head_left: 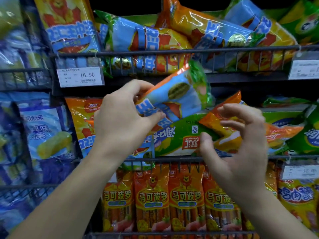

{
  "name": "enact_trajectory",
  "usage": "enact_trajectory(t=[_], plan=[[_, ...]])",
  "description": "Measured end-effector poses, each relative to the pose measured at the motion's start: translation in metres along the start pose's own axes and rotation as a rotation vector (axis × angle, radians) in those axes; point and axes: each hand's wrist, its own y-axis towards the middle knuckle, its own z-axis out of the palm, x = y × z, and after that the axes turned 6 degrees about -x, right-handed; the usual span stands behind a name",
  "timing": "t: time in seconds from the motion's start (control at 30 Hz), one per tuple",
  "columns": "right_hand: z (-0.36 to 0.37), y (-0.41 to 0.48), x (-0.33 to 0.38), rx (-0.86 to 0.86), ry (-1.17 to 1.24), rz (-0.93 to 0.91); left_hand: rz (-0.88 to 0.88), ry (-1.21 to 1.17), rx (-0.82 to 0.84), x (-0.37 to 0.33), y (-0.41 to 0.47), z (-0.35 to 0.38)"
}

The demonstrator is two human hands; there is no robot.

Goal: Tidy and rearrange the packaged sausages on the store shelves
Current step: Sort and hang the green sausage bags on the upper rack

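Note:
My left hand grips a blue and orange sausage pack, tilted up to the right in front of the middle shelf. My right hand hovers with loosely curled fingers over an orange pack that lies on a green pack; whether the fingers touch the orange pack is unclear. More blue and orange packs lie jumbled on the upper shelf.
Wire shelf rails front each level. A price tag reading 16.90 hangs at the upper left. Upright orange sausage packs fill the lower shelf. Blue packs hang at the left, green packs at the right.

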Motion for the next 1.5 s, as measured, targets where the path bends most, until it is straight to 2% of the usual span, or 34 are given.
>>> enact_trajectory(t=[0.03, 0.07, 0.1, 0.13, 0.17, 0.2, 0.23, 0.27, 0.3, 0.33, 0.43, 0.5, 0.67, 0.9, 1.0, 1.1, 1.2, 1.3, 1.4, 1.5], plan=[[-0.011, -0.021, -0.015, 0.119, -0.037, 0.099, 0.030, 0.082, 0.020, -0.001, -0.001, -0.002], [-0.006, -0.032, -0.063, 0.122, -0.095, 0.319, 0.070, 0.161, 0.036, -0.001, -0.003, -0.003], [0.007, -0.038, -0.121, 0.109, -0.110, 0.462, 0.123, 0.237, 0.038, -0.002, -0.004, -0.003], [0.017, -0.040, -0.156, 0.176, -0.087, 0.517, 0.185, 0.305, 0.028, -0.002, -0.005, -0.002], [0.016, -0.036, -0.155, 0.263, -0.129, 0.438, 0.244, 0.362, 0.020, -0.001, -0.006, -0.002], [0.003, -0.026, -0.116, 0.321, -0.313, 0.211, 0.296, 0.409, 0.020, 0.000, -0.007, -0.001], [-0.011, -0.009, -0.050, 0.343, -0.425, -0.054, 0.337, 0.451, 0.032, 0.001, -0.008, 0.000], [-0.018, 0.008, 0.014, 0.393, -0.455, -0.242, 0.372, 0.493, 0.053, 0.002, -0.009, 0.001], [-0.013, 0.030, 0.050, 0.336, -0.464, -0.350, 0.402, 0.533, 0.079, 0.004, -0.009, 0.004], [-0.008, 0.046, 0.055, 0.356, -0.513, -0.387, 0.432, 0.567, 0.101, 0.005, -0.009, 0.006], [0.009, 0.039, 0.031, 0.550, -0.759, -0.306, 0.514, 0.614, 0.157, 0.005, -0.013, 0.015], [0.023, 0.032, 0.023, 0.652, -0.842, -0.275, 0.545, 0.613, 0.190, 0.004, -0.016, 0.019], [0.027, 0.029, 0.019, 0.654, -0.875, -0.236, 0.548, 0.588, 0.218, 0.005, -0.023, 0.025], [0.023, 0.028, 0.013, 0.601, -0.790, -0.072, 0.530, 0.687, 0.060, 0.023, -0.020, 0.016], [0.021, 0.031, 0.009, 0.577, -0.777, 0.033, 0.478, 0.616, 0.003, 0.027, -0.018, 0.012], [0.019, 0.032, 0.003, 0.540, -0.745, 0.123, 0.384, 0.441, -0.076, 0.032, -0.014, 0.007], [0.017, 0.031, -0.001, 0.490, -0.688, 0.205, 0.266, 0.271, -0.175, 0.032, -0.016, 0.005], [0.016, 0.030, -0.006, 0.419, -0.583, 0.289, 0.090, 0.116, -0.184, 0.031, -0.019, 0.008], [0.017, 0.029, -0.008, 0.365, -0.266, 0.443, -0.152, -0.043, -0.164, 0.034, -0.023, 0.015], [0.022, 0.026, -0.003, 0.321, 0.089, 0.633, -0.392, -0.238, -0.032, 0.029, -0.026, 0.021]])
